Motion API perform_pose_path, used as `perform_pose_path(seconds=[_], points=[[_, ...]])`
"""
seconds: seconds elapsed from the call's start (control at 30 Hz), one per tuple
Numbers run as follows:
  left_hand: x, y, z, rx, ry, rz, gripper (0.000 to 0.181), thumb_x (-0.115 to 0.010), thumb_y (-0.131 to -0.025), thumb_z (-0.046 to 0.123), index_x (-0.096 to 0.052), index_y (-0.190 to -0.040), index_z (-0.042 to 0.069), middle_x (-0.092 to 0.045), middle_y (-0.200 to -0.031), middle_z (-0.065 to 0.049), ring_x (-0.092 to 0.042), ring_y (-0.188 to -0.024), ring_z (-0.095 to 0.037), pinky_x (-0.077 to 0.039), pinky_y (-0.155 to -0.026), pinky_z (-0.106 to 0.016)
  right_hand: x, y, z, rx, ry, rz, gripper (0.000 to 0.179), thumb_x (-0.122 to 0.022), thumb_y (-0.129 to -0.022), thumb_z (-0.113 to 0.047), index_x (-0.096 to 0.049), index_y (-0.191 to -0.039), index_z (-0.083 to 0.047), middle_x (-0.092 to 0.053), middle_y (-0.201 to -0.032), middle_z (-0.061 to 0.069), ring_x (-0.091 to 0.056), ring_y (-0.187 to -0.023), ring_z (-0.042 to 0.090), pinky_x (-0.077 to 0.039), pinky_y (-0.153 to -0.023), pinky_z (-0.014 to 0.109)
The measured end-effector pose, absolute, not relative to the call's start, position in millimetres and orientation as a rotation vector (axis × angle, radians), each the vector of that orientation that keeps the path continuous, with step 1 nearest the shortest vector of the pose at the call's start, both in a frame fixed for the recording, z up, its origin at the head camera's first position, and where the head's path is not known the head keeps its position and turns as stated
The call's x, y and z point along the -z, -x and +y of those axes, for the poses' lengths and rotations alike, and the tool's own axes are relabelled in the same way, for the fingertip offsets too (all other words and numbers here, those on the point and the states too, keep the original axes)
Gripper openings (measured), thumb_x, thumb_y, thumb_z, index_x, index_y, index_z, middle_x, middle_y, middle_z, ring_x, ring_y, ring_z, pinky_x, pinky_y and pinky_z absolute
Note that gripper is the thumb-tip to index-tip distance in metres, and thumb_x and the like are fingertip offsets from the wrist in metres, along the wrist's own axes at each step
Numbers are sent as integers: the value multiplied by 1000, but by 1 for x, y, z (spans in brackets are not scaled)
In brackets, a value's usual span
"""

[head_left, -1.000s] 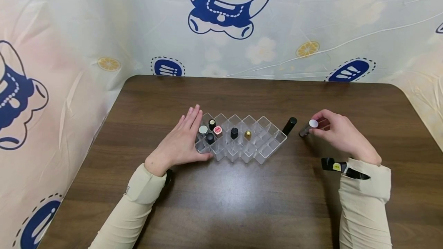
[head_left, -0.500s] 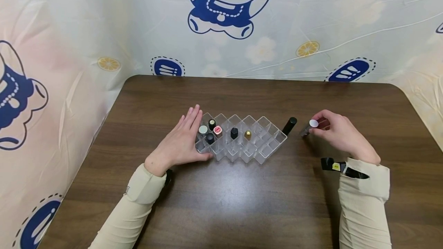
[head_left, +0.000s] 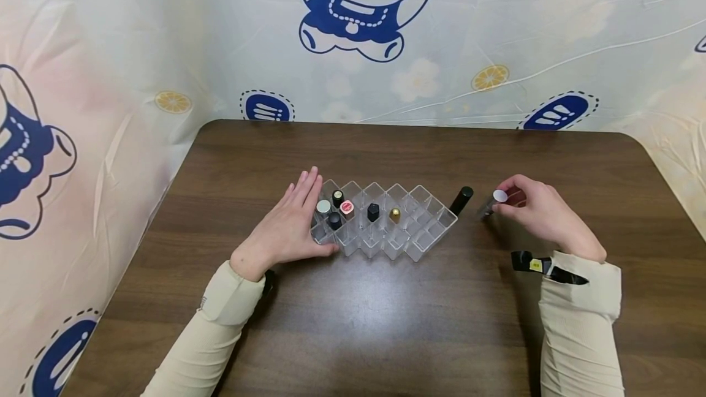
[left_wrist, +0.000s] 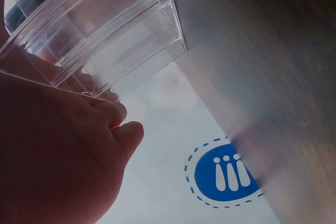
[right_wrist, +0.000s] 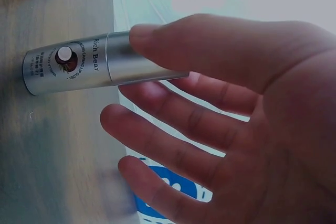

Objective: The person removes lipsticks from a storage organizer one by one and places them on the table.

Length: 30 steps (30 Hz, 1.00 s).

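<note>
While the left hand (head_left: 289,225) rests, fingers extended, against the rack (head_left: 408,239), the right hand (head_left: 539,212) pinches the silver tube (right_wrist: 102,66)

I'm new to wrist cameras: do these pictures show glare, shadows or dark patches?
Head view: glare on the wooden table in front of the lipstick organizer, shadow beside the right sleeve; left wrist view: left hand dim against the brighter printed sheet; right wrist view: sheen on Rich Bear lip gloss.
</note>
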<state>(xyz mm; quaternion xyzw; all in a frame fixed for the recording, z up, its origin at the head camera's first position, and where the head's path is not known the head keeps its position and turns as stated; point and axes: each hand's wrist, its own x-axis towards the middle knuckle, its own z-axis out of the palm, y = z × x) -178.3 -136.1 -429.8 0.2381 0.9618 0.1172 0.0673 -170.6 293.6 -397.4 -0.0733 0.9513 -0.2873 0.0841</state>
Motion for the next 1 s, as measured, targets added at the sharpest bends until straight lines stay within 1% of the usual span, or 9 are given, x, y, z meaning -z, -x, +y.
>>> perform_pose_path(seconds=[0.13,0.27,0.37,0.5,0.7,0.8,1.0], points=[[430,178,-136,-353,-723,2901,125,-71,-69,67,-7,-155,2,3,-164,-13,0,-152,-28,-12,-123,-47,397,171,294,856,223,2843,29,-68,-90,-19,-59,-110,-1,-69,-101,17,-65,-92,30,-50,-72,28],[430,178,-136,-351,-725,2901,125,-71,-69,67,-7,-155,2,3,-164,-13,0,-152,-28,-12,-122,-48,398,171,294,858,226,2842,29,-68,-90,-19,-59,-110,-1,-69,-100,17,-66,-93,30,-50,-71,27],[430,178,-136,-353,-721,2898,125,-71,-69,67,-7,-155,2,4,-164,-12,0,-152,-28,-12,-123,-47,398,171,294,859,227,2838,29,-68,-90,-19,-59,-111,-1,-69,-101,17,-65,-94,30,-50,-72,28],[430,179,-136,-351,-719,2895,125,-71,-69,67,-7,-155,2,5,-164,-11,1,-152,-27,-12,-123,-47,398,172,295,857,224,2835,31,-68,-90,-20,-58,-113,-1,-68,-104,18,-65,-95,31,-52,-75,33],[430,179,-137,-349,-723,2899,125,-71,-70,66,-7,-155,2,5,-164,-12,1,-152,-27,-12,-123,-47,395,170,295,853,195,2830,41,-67,-90,-30,-57,-118,-2,-67,-107,19,-64,-96,31,-51,-74,31],[430,179,-137,-347,-726,2901,125,-70,-70,67,-7,-155,2,4,-164,-12,0,-152,-28,-12,-123,-47,393,168,295,843,173,2827,45,-65,-91,-36,-56,-120,-3,-65,-110,20,-63,-98,32,-52,-76,33],[430,179,-137,-345,-727,2901,125,-70,-69,67,-6,-155,2,5,-164,-12,1,-152,-27,-12,-123,-47,391,168,296,846,163,2837,48,-60,-93,-42,-56,-122,-4,-65,-112,20,-62,-101,34,-52,-79,37]])
